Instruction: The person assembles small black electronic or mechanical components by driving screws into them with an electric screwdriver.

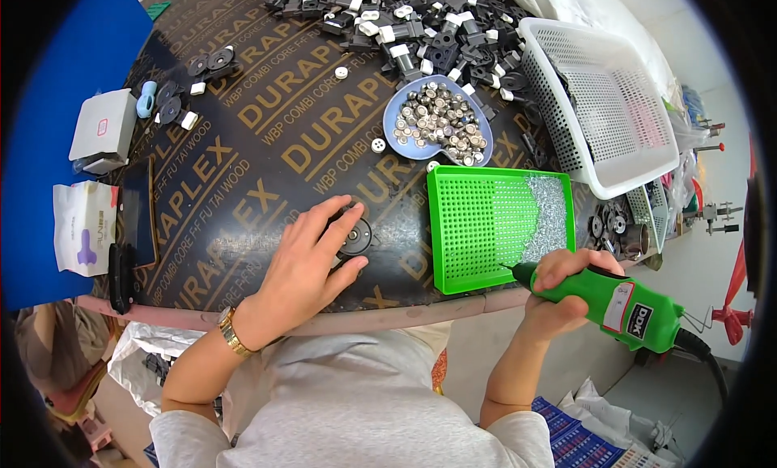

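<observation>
My left hand (303, 253), with a gold watch at the wrist, lies low over the table. Its thumb and fingers close around a black round part (356, 238) with a metal centre, and partly cover it. In my right hand (562, 294) is a green electric screwdriver (613, 303), gripped around its front end. Its bit points left, over the green perforated tray (439, 225) near the front edge. Small silver screws (549, 217) lie heaped along the tray's right side; rows of holes fill the left. Whether a screw sits on the bit is too small to tell.
A blue dish (393, 116) of round metal pieces stands behind the tray. Black and white plastic parts (441, 43) are piled at the back. A white basket (603, 180) stands at the right. Boxes (104, 128) and a black-handled knife (121, 278) lie left. The screwdriver's cord (704, 351) hangs right.
</observation>
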A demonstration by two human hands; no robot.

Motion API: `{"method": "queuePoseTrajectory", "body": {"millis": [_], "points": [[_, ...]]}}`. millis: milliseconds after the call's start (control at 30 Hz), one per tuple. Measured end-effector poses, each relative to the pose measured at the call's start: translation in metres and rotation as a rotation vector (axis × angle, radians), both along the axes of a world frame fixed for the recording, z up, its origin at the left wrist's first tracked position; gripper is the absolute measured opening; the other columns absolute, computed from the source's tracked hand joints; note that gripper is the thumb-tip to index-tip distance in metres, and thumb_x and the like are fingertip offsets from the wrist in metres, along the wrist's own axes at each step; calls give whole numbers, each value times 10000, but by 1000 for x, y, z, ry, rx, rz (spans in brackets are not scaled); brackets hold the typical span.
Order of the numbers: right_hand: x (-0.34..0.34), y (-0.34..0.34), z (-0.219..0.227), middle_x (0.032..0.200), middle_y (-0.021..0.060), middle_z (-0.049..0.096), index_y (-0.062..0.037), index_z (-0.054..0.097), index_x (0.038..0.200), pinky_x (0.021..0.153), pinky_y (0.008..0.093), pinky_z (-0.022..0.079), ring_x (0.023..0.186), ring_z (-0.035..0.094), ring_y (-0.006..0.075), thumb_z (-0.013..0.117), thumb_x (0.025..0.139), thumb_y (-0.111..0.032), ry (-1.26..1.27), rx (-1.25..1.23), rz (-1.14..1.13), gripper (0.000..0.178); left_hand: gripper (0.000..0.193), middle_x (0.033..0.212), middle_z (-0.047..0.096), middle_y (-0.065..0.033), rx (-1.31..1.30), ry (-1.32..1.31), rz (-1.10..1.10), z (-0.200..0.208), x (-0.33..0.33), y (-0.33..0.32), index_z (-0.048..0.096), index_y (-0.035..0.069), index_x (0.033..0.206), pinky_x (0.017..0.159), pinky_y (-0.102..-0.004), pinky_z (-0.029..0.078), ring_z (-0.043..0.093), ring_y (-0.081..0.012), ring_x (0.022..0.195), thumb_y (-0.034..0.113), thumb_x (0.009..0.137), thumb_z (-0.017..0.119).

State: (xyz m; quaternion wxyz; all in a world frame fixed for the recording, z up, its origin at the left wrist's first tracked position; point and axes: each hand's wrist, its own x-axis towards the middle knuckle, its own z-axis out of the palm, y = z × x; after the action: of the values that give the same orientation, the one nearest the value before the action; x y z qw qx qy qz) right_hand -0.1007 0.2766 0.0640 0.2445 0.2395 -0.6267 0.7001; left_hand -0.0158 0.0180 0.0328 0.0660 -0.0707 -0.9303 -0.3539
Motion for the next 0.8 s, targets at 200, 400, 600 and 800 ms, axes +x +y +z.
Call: {"method": "queuePoseTrajectory", "body": {"millis": [200, 400, 600, 800], "points": [[0, 1, -1, 573, 53, 495, -33, 409, 1124, 381, 227, 321, 413, 428, 126, 679, 765, -498, -17, 5, -11, 646, 546, 1263, 443, -145, 30, 11, 11, -3, 0, 0, 476, 36, 1263, 863, -389, 421, 508, -303, 1024, 92, 761, 684], [3, -3, -2, 577, 54, 495, -36, 412, 1121, 385, 221, 320, 415, 428, 128, 694, 759, -480, -13, 13, -23, 639, 552, 1245, 476, -143, 75, 70, 29, -4, -1, 2, 475, 38, 1268, 847, -375, 427, 526, -304, 1023, 68, 757, 683], [3, -11, 7, 580, 45, 488, -19, 403, 1143, 389, 226, 335, 432, 435, 119, 702, 747, -480, -8, 4, -34, 678, 531, 1272, 505, -124, 213, 10, 69, -7, 2, -1, 492, 47, 1252, 813, -339, 431, 542, -288, 1050, 73, 759, 687], [8, -58, 32, 607, 23, 497, -20, 367, 1191, 438, 246, 370, 452, 452, 130, 608, 762, -616, 12, -205, 261, 773, 489, 1180, 515, -122, 327, -35, 85, -6, 3, -3, 542, 63, 1201, 839, -338, 453, 543, -290, 1038, 41, 741, 706]]}}
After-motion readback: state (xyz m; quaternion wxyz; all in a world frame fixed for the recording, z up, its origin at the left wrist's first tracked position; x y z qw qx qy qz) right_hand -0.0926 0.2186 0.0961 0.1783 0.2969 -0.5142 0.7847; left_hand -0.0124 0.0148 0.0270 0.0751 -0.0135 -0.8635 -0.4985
